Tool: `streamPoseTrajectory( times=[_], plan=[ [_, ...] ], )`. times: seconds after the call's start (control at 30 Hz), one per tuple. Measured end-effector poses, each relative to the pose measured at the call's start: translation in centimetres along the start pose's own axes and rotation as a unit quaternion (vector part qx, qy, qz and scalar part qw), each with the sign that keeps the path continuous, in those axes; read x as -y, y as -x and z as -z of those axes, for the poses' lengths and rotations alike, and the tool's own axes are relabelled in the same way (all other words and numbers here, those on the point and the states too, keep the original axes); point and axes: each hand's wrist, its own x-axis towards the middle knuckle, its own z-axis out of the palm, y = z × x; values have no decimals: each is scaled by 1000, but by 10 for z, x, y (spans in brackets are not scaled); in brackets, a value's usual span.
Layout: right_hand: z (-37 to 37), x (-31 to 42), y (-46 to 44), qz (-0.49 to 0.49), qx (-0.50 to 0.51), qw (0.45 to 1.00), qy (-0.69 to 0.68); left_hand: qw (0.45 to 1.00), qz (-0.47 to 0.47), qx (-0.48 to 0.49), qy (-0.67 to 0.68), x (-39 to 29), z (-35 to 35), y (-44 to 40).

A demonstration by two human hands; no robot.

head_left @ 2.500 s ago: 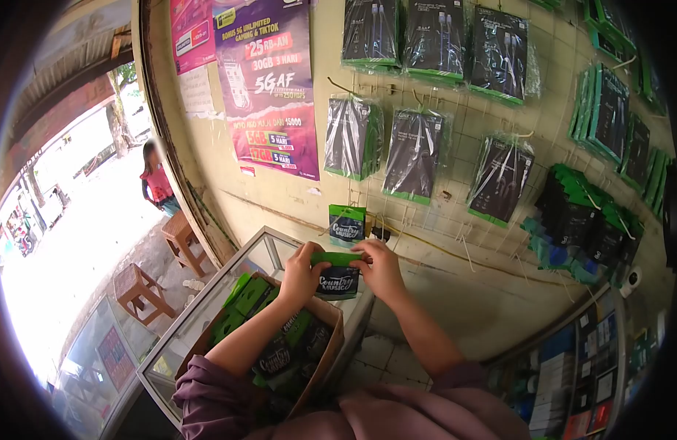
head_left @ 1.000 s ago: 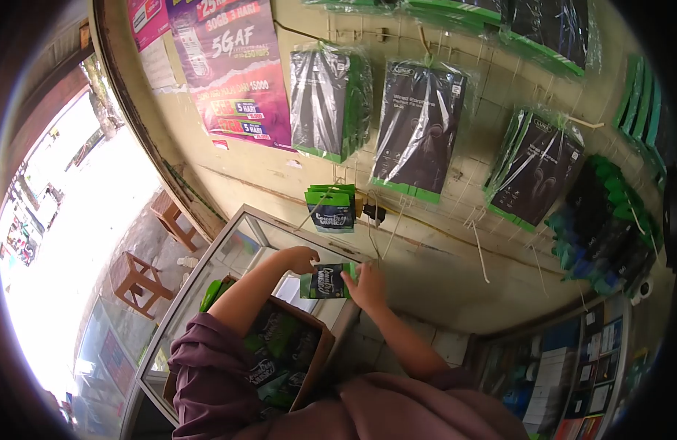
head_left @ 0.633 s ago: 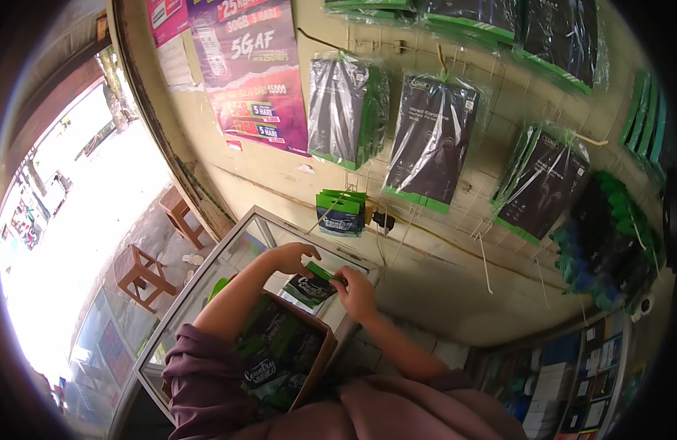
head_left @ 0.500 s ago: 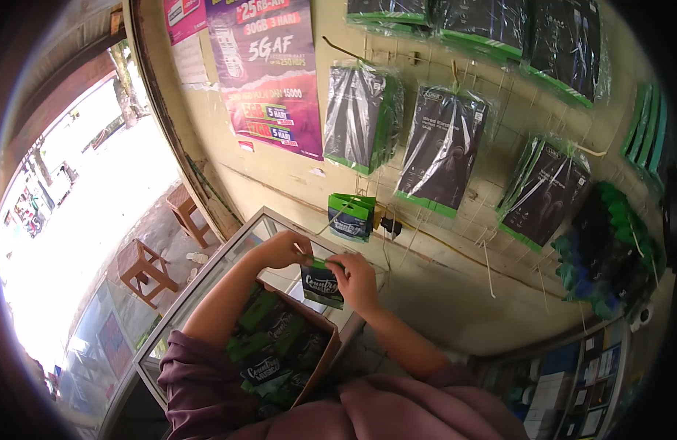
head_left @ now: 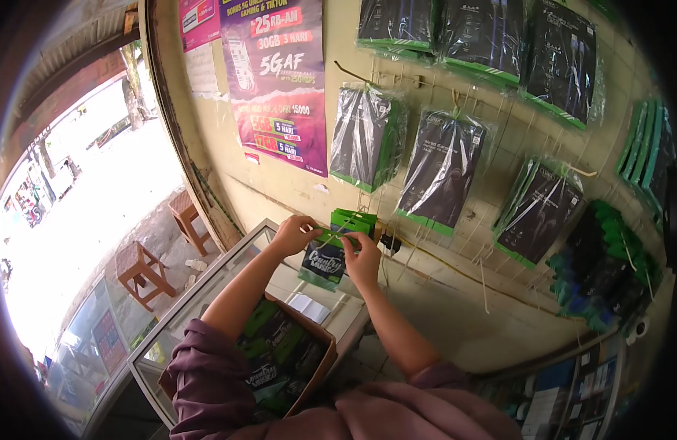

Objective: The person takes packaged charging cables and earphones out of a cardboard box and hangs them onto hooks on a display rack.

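A small dark packet [head_left: 324, 262] with a green top edge and "Country Music" lettering hangs between my hands. My left hand [head_left: 295, 236] pinches the top edge at its left end. The right end of the same edge is pinched by my right hand [head_left: 362, 258]. Right behind it, similar green-topped packets [head_left: 357, 219] hang on a wall hook, partly covered by the held one. Whether the held packet touches the hook, I cannot tell. Below my hands, an open cardboard box [head_left: 318, 331] holds several more such packets [head_left: 267, 374].
The box rests over a glass display case [head_left: 261, 231]. Wired-earphone packs [head_left: 442, 169] and other bagged accessories hang from the wall rack, with bare hooks [head_left: 485, 282] jutting out. A purple poster [head_left: 276, 81] is on the wall. Brown stools [head_left: 142, 271] stand outside at left.
Both hands have risen with the packet, away from the box and up in front of the hanging packets. The camera view has tilted slightly upward.
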Motion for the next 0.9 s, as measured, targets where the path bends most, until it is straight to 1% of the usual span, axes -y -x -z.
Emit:
streamPoseTrajectory(
  times=[0.03, 0.07, 0.1, 0.13, 0.17, 0.2, 0.27, 0.33, 0.4, 0.47, 0.5, 0.6, 0.63, 0.67, 0.7, 0.73, 0.77, 0.8, 0.83, 0.87, 0.9],
  plan=[
    [1, -8, -7, -17, -25, 999, 19, 998, 44, 6, 40, -5, -6, -7],
    [0, -16, -11, -16, -27, 999, 19, 993, 88, 14, 80, -10, -11, -14],
    [-1, -19, -15, -13, -69, 996, 47, 989, 100, 21, 110, -13, -17, -20],
    [-2, -22, -20, -9, -112, 991, 74, 989, 98, 21, 109, -15, -23, -25],
    [-3, -25, -22, 10, -133, 987, 90, 985, 105, 10, 140, -16, -28, -29],
    [-4, -27, -25, 10, -134, 987, 89, 979, 112, -1, 170, -16, -33, -33],
    [-7, -31, -31, 17, -157, 982, 103, 979, 124, 15, 159, -12, -39, -43],
    [-6, -34, -32, 4, -135, 984, 117, 970, 69, -6, 232, -1, -44, -44],
    [-4, -36, -33, -9, -107, 986, 128, 973, 58, -5, 223, 11, -40, -38],
    [1, -32, -29, 139, -144, 961, 189, 980, 63, -14, 190, 2, -16, -14],
    [4, -24, -17, 137, -133, 964, 183, 983, 73, -10, 168, -2, -2, 2],
    [20, 19, 37, 160, -127, 964, 171, 997, 73, 2, -10, -45, 64, 70],
    [28, 31, 66, 153, -79, 978, 119, 997, 82, -4, -13, -48, 82, 91],
    [33, 45, 80, 148, -30, 986, 68, 991, 99, 65, -65, -47, 98, 114],
    [37, 66, 84, 152, -22, 986, 61, 977, 117, 135, -114, -47, 109, 137],
    [42, 88, 88, 172, 65, 983, -19, 977, 125, 133, -114, -48, 117, 157],
    [44, 106, 90, 190, 149, 965, -97, 964, 144, 192, -117, -50, 122, 177],
    [38, 121, 84, 199, 215, 952, -89, 947, 161, 250, -118, -52, 124, 193],
    [24, 128, 76, 245, 264, 932, -51, 948, 165, 247, -116, -50, 119, 206],
    [8, 133, 72, 289, 310, 905, -13, 946, 181, 217, -159, -44, 109, 218],
    [-10, 132, 72, 290, 313, 904, -15, 941, 195, 187, -204, -38, 100, 228]
  ],
)
